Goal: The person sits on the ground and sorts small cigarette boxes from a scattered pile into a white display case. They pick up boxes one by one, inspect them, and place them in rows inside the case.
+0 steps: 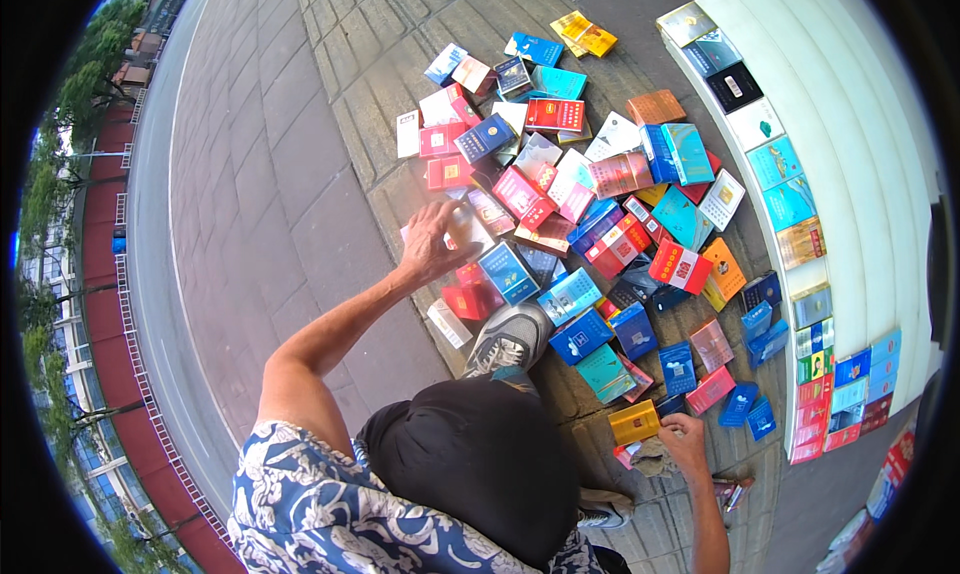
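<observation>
Before me, a loose heap of cigarette packs (525, 191) in many colours lies on the pavement. My left hand (435, 233) hovers over its left side, thumb and fingers apart, with no object visible in it. Blur hides part of what lies under those fingers. Closest to the left hand is a dark blue pack (510, 274), just below and to its right. My right hand (684, 435) pinches the end of a gold pack (635, 422) at the heap's near edge. A crumpled greyish cloth (654, 458) is under that hand; whether the fingers also touch it I cannot tell.
At right, a pale ridged surface (847, 199) carries packs laid in rows (814, 386) along its edge. My grey sneaker (517, 334) is against the heap's near side. Paving slabs (262, 124) and a road (161, 274) extend leftward. More packs (892, 469) appear at lower right.
</observation>
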{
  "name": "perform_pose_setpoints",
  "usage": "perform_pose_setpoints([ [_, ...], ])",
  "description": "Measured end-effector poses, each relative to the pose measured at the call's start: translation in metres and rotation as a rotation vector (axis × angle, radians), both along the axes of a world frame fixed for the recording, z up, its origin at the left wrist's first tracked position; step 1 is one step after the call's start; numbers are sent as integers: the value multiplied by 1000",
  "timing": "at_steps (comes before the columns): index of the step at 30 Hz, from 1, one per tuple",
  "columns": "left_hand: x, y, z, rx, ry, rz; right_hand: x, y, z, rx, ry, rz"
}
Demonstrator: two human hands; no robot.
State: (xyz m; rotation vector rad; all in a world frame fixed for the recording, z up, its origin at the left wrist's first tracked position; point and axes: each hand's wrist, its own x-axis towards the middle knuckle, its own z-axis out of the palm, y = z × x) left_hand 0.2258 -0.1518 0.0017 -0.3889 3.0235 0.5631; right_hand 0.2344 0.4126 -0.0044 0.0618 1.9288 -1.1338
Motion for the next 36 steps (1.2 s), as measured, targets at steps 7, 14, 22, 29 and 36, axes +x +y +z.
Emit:
perform_pose_setpoints([
  [7,25,-16,-6,100,-10,310,2,-1,0,-9,-10,18],
  [14,-40,21,-5,-5,-136,98,-4,-7,5,-12,-13,-9],
  [22,-57,25,6,-98,-236,84,-3,-11,6,-7,-29,13],
  [29,-48,8,2,-100,-217,245,-6,-10,6,0,28,-7],
  [36,-66,0,-13,377,17,364,-7,-10,8,-23,-14,15],
])
